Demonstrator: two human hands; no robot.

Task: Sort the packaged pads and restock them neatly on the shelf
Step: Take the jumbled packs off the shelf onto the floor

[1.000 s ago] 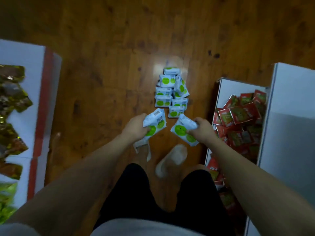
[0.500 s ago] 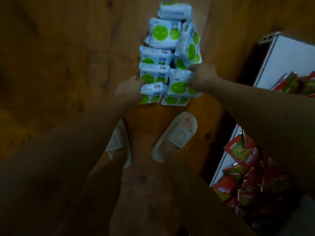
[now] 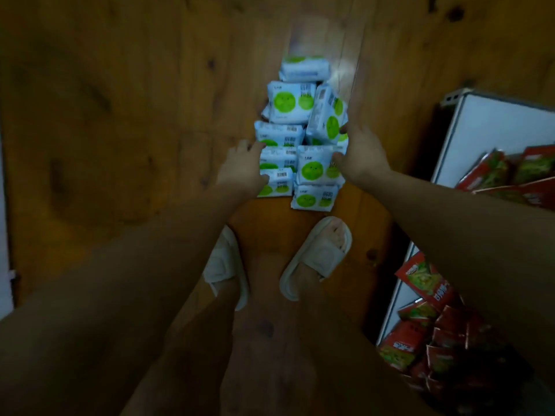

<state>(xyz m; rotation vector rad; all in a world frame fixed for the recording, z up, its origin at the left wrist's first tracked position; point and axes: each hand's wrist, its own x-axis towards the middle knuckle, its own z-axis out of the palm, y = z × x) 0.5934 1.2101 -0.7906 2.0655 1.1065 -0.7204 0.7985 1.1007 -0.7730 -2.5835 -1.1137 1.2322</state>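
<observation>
A heap of small white plastic pad packets printed with green circles lies on the brown wooden plank floor, just ahead of the person's two pale slippers, gathered into a rough two-column stack, probably so they can be sorted in one spot before any go to a shelf. The left hand rests at the stack's left flank, its fingers laid fairly straight over the edge of the nearest left-column packet with the barcode label; they press or steady rather than wrap, as far as the dim, soft frame shows. The right hand sits against the right flank, fingers spread and relaxed, its thumb touching the side of the front-facing packet with the large green circle, and a fingertip near the tilted packet leaning above it. With one hand on each side, the pile seems to be getting squared up, which would suit the leaning packet needing support. To the right stands a white box of red and green snack packets, apart from the pads. No shelf shows plainly, so restocking looks not yet begun.
</observation>
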